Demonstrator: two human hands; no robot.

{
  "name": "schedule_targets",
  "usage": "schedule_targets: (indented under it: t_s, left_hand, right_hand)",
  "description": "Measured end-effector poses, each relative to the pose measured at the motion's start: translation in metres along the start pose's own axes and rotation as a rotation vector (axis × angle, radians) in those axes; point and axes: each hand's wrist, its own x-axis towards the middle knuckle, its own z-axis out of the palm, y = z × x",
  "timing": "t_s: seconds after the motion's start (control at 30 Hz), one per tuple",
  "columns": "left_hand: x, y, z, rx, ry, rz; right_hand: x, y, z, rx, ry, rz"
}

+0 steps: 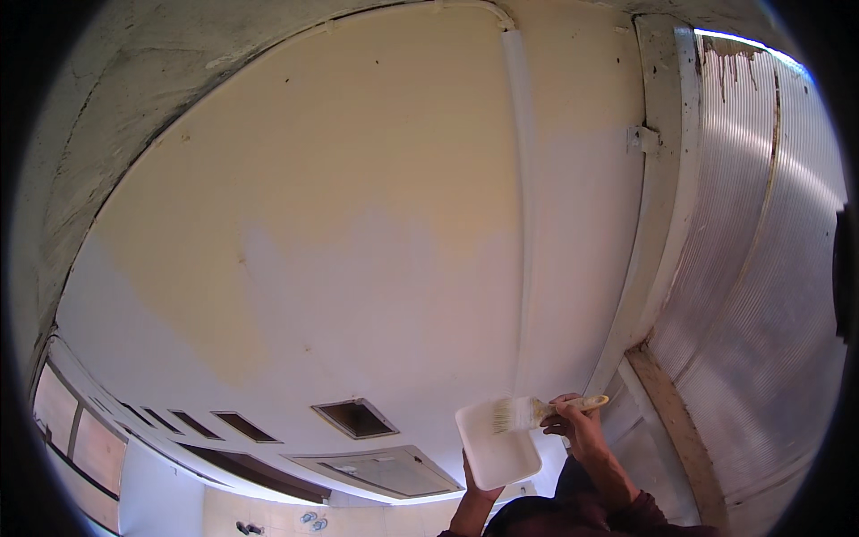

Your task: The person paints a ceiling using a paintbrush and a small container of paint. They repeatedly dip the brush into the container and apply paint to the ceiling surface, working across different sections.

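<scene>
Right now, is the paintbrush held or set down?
Held: the right hand grips the paintbrush by its handle, bristles overlapping the white tray in view; contact there unclear.

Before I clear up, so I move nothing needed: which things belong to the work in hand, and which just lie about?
In use:
paintbrush, in the right hand
white tray, in the left hand
yellow-and-white wall

Lying about:
blue footwear
dark footwear

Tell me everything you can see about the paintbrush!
The paintbrush is wide and flat, with pale bristles, a whitish band and a yellowish handle, perhaps wooden. The right hand grips it sideways, bristles to the left. Its bristles are over the white tray; I can't tell if they touch it.
</scene>
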Motion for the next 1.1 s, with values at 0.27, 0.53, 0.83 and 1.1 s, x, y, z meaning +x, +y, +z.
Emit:
schedule_targets:
  t_s: [0.27,0.53,0.83,1.1]
  left_hand:
    - [-0.010,0.011,-0.030,-0.222,-0.046,-0.100]
    - [-0.034,0.014,-0.050,-0.068,-0.022,0.004]
    - [-0.040,0.014,-0.062,-0.050,0.006,0.050]
    - [-0.045,0.018,-0.059,-0.051,0.003,0.068]
  right_hand:
    - [0.005,-0.065,0.052,-0.014,-0.110,-0.405]
    - [0.054,-0.225,0.161,-0.970,-0.029,-1.782]
    - [0.121,-0.309,0.229,-1.115,0.138,-2.184]
    - [0.133,-0.319,0.238,-1.163,0.160,-2.187]
